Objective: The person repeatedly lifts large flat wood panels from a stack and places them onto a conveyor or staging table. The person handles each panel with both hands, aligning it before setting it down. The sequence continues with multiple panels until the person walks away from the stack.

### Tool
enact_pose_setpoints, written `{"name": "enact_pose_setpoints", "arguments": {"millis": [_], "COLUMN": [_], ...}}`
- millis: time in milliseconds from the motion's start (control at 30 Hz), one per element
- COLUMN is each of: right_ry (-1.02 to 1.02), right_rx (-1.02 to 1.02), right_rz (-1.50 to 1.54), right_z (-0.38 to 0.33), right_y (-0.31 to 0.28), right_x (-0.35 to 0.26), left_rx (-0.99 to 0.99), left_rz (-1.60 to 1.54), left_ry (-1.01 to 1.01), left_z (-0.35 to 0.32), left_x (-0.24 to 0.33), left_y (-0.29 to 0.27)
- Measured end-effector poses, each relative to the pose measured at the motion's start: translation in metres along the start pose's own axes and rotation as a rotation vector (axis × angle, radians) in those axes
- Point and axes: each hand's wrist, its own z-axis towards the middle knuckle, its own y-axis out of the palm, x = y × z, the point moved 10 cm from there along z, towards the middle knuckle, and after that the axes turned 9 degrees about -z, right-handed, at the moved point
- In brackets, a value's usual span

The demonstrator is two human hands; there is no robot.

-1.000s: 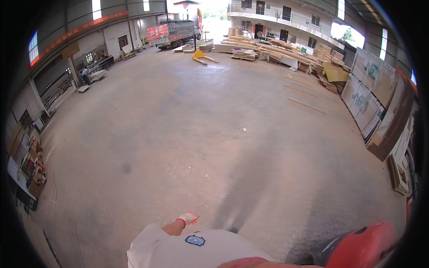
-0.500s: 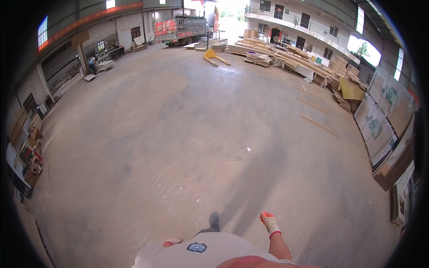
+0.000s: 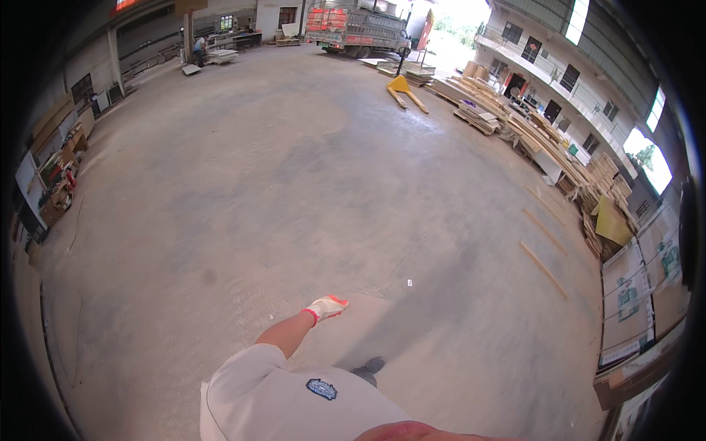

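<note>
My left hand (image 3: 329, 307) reaches forward over the concrete floor, in a whitish work glove with orange finger parts and a red cuff. Its fingers look loosely curled together, and no object shows in them. It touches nothing; below it is bare floor, with a small white scrap (image 3: 409, 282) off to its right. A dark shoe (image 3: 371, 366) shows beyond my light shirt (image 3: 294, 408). My right hand is out of view.
A yellow pallet jack (image 3: 401, 90) stands ahead, near stacked boards (image 3: 478, 116). Loose wooden strips (image 3: 544, 268) lie at right, before leaning panels (image 3: 625, 301). A truck (image 3: 357, 31) is parked at the back. A person (image 3: 199, 50) stands far left, and clutter (image 3: 62, 176) lines the left wall.
My left hand has swung forward and up from beside my shirt. My right hand has dropped out of view. The view has turned left and tilted, and the floor objects sit nearer.
</note>
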Motion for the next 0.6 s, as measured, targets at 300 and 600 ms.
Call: {"name": "enact_pose_setpoints", "arguments": {"millis": [300,600], "right_ry": [-0.084,-0.554], "right_rx": [-0.024,0.099], "right_rz": [-0.101,-0.340], "right_z": [0.095,0.156], "right_y": [-0.093,-0.054], "right_x": [-0.255,-0.676], "left_rx": [0.205,0.374], "left_rz": [-0.283,-0.355], "left_ry": [-0.599,-0.764], "left_z": [-0.028,-0.035], "left_x": [-0.122,-0.127], "left_y": [-0.016,-0.051]}}
